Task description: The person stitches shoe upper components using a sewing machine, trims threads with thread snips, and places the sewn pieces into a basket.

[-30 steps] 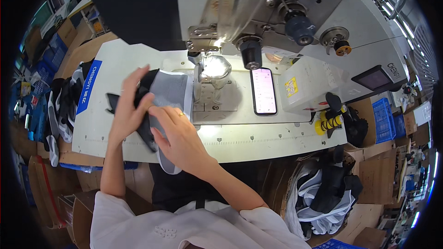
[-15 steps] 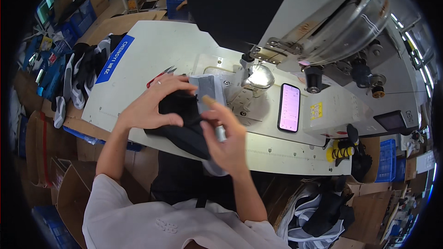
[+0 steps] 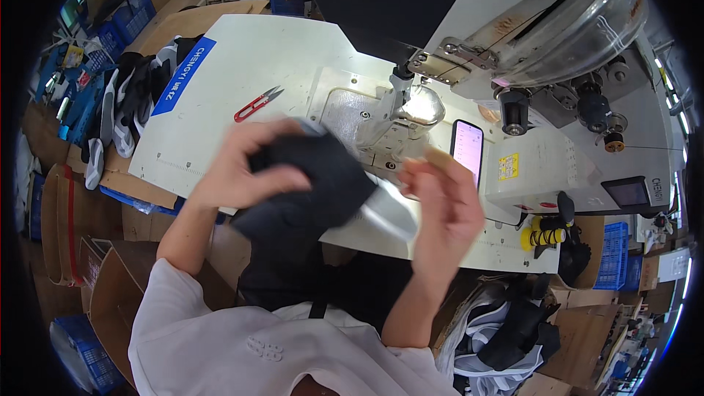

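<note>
My left hand (image 3: 246, 169) grips a black fabric piece (image 3: 323, 183) with a light grey-white part (image 3: 389, 216) on its right side; it looks like a shoe upper. The piece is raised over the table's front edge, thumb on its near face. My right hand (image 3: 444, 202) is off to the right of the fabric, apart from it and smeared by motion. Its fingers are bent, and a tan cover (image 3: 440, 160) sits on one finger. Whether it holds anything is unclear. Beyond both hands stands the sewing machine's lit needle area (image 3: 418, 106).
Red thread snips (image 3: 258, 104) lie on the white table (image 3: 242, 51). A phone (image 3: 467, 148) rests right of the needle area. Yellow thread spools (image 3: 543, 238) stand at the right corner. Fabric pieces hang at the left (image 3: 121, 103) and fill a box (image 3: 499, 345) at the lower right.
The fabric has come off the machine bed toward me, lifted and turned by my left hand. My right hand has moved right, away from it. The snips now show fully.
</note>
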`<state>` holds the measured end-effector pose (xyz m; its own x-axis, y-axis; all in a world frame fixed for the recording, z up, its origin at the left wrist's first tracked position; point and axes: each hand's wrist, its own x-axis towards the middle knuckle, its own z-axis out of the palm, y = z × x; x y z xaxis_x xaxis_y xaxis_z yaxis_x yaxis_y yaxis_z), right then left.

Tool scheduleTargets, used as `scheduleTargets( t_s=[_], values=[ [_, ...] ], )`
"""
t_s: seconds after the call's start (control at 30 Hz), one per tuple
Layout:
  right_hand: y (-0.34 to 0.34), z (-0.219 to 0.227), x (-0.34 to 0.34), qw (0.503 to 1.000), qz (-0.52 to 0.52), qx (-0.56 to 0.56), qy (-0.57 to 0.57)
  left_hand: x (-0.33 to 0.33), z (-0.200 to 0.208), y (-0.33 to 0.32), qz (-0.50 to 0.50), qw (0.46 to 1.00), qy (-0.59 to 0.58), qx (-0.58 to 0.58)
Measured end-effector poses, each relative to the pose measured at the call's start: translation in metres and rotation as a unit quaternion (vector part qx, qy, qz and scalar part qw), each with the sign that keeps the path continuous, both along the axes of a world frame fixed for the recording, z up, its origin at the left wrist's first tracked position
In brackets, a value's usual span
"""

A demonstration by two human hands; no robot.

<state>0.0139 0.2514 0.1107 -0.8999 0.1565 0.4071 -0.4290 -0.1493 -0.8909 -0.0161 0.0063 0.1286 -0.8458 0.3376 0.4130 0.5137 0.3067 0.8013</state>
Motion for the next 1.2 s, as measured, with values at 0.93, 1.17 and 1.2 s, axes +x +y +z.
scheduleTargets(
  t_s=[0.93, 1.17, 1.2],
  values=[
    [0.014, -0.014, -0.066, 0.990, -0.116, 0.079, -0.023, 0.001, -0.045, 0.043, 0.053, 0.977, -0.048, 0.202],
    [0.024, -0.006, -0.060, 0.943, -0.154, 0.295, -0.017, -0.028, -0.020, 0.062, 0.044, 0.979, -0.136, 0.148],
    [0.021, -0.003, -0.058, 0.941, -0.158, 0.300, 0.014, -0.030, -0.019, 0.060, 0.045, 0.979, -0.136, 0.147]
  ],
)
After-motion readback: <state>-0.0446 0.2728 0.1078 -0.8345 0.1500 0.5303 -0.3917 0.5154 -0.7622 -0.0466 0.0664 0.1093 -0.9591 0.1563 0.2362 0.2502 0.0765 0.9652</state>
